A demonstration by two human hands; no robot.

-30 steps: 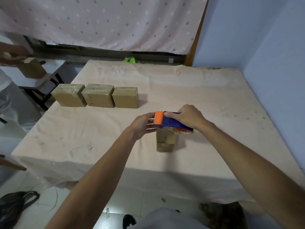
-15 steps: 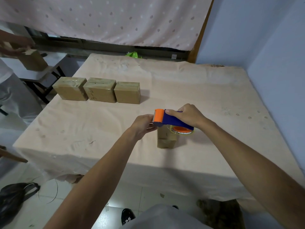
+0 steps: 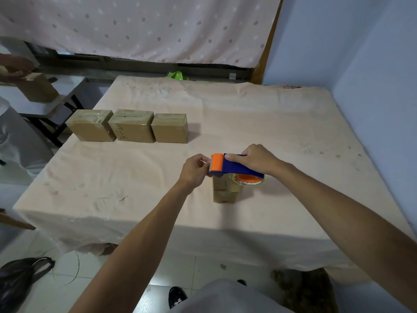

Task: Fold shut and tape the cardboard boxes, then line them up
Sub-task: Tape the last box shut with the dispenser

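Grips blue-and-orange plastic tape dispenser (image 3: 234, 169) in right hand (image 3: 257, 159) over small brown cardboard box (image 3: 224, 193) near front of beige-clothed table (image 3: 293, 132), pinches its orange end with left hand (image 3: 195, 170), row of three taped brown boxes (image 3: 130, 126) far left.

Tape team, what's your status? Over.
Right hand grips tape dispenser over the small box. Left hand pinches at its orange end. Three boxes lined up behind. Nothing blocking.

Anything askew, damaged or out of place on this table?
Nothing serious. Three boxes sit in a tidy row; the fourth box stands apart under the tape dispenser, held by the right hand. Tape on the leftmost box looks wrinkled.
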